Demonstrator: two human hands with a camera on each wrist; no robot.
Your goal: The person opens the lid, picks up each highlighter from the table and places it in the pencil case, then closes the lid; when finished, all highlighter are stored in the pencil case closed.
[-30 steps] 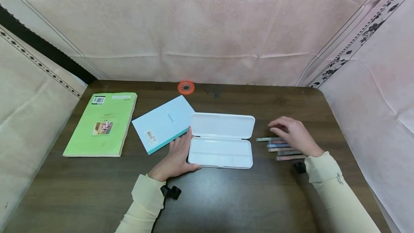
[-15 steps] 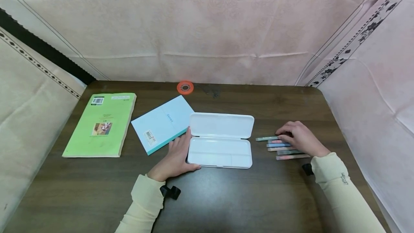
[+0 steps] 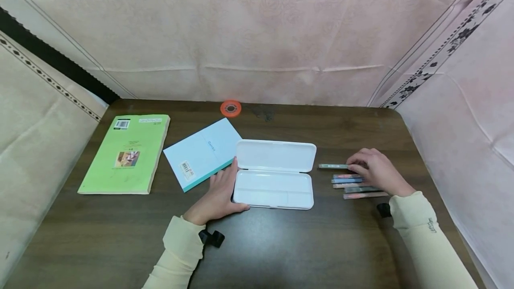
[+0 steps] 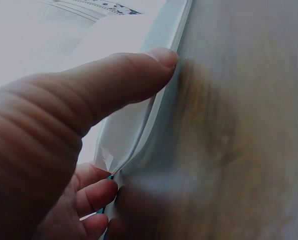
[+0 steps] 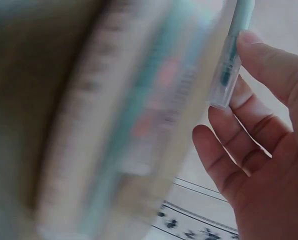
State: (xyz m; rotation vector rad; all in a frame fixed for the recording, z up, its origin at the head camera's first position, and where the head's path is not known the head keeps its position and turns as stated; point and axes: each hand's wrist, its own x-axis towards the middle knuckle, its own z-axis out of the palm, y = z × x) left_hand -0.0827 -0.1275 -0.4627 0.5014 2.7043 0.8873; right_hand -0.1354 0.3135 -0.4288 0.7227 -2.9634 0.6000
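In the head view, a white pencil case (image 3: pixel 273 188) lies with its lid folded back at the middle of the brown table. My left hand (image 3: pixel 215 195) rests against its left side, fingers stretched along the edge and thumb (image 4: pixel 134 75) on the front rim. To the right, my right hand (image 3: pixel 375 171) pinches a pale green pen (image 3: pixel 332 166) between thumb and fingers. That pen's clear cap (image 5: pixel 224 85) shows in the right wrist view. Just below it, several other pens (image 3: pixel 351 186) lie side by side, their right ends partly hidden by the hand.
A light blue book (image 3: pixel 205 153) lies slanted behind my left hand, close to the case's left edge. Farther left is a green book (image 3: pixel 126 155). An orange disc (image 3: pixel 230 109) sits at the table's back edge. Pale cloth (image 3: pixel 257 35) hangs behind.
My right hand has moved down to the right onto the pens and taken hold of the green pen, shifting it slightly back from the others. My left hand stays put.
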